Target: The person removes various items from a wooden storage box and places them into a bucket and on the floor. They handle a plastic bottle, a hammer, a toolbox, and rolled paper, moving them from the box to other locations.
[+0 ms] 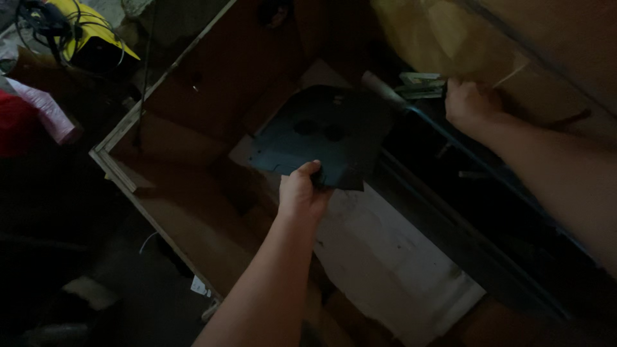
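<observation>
My left hand [302,191] grips the near edge of a dark flat panel [324,135] with two round holes, holding it over the inside of a large wooden crate [116,160]. My right hand [468,103] reaches to the far right and rests on or beside a pale folded bundle [421,85] at the top of a long dark metal frame [450,186]. In the dim light I cannot tell whether its fingers close on anything. A pale sheet [385,257] lies on the crate floor under the panel.
A yellow box with black cables [83,35] sits at the top left, outside the crate. A pink-and-white roll [45,109] and something red [13,122] lie at the left edge. Brown cardboard [514,45] leans along the top right. The floor at lower left is dark.
</observation>
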